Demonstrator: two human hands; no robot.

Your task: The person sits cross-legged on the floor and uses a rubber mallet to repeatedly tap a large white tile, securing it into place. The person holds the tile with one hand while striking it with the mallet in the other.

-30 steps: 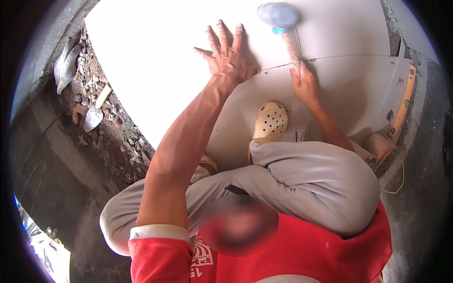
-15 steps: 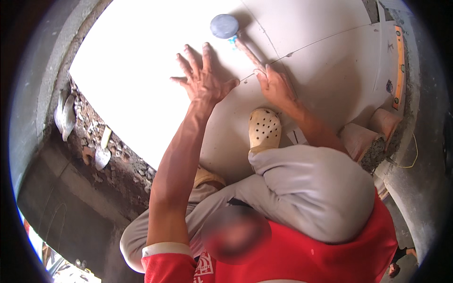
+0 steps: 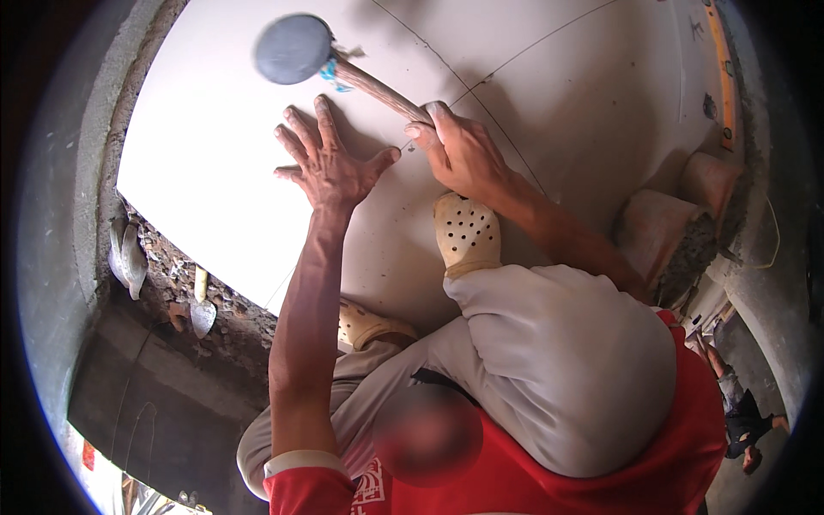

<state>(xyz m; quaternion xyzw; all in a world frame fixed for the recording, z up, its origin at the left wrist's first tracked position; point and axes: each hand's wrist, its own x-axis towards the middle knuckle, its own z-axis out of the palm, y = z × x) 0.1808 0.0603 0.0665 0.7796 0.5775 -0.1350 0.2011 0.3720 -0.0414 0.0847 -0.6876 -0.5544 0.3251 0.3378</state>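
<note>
My right hand (image 3: 463, 153) is closed round the wooden handle of a mallet (image 3: 293, 49). Its round grey head hangs over the pale floor tile, beyond my left hand and to the left, with a scrap of blue string tied where head meets handle. Flat on the large white tile (image 3: 215, 163) lies my left hand (image 3: 330, 167), fingers spread, holding nothing. Dark joint lines between the tiles run past my right hand. My shoes, pale clogs (image 3: 468, 230) with round holes, rest on the tiles just below the hands.
Left of the tile edge, rough rubble holds a trowel (image 3: 202, 316) and a pale bag-like object (image 3: 127, 257). An orange spirit level (image 3: 723, 77) lies at the far right, near two clay-coloured blocks (image 3: 657, 227). A person (image 3: 751, 429) is at the lower right.
The mallet has swung left and looks larger, seemingly raised off the tile. The view has shifted, and my left hand stays pressed flat on the tile.
</note>
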